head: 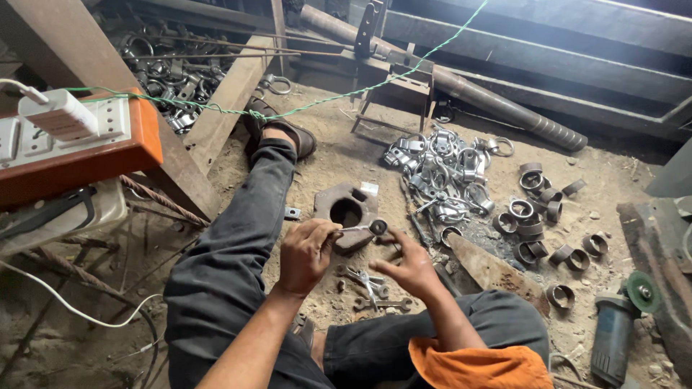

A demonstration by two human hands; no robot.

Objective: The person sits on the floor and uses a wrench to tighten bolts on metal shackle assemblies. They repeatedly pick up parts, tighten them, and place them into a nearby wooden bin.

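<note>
Steel ring-ended piece [367, 228] — between both hands' fingers [326, 236]

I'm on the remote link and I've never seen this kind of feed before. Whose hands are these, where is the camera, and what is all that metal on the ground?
There is no machine here. The single picture comes from a camera worn on a person's head, looking down at their own lap and hands. The person sits on a dirt floor with legs spread.

The left hand grips a small metal piece with a ring end. The right hand is open beside it, fingers spread, seemingly holding nothing. Below the hands lie a few wrenches, and behind them a heavy rusty block with a round hole.

Farther right is a pile of shiny metal clamps, then scattered short rusty rings. An angle grinder lies at the lower right. At the left, a power strip rests on an orange box.
</note>
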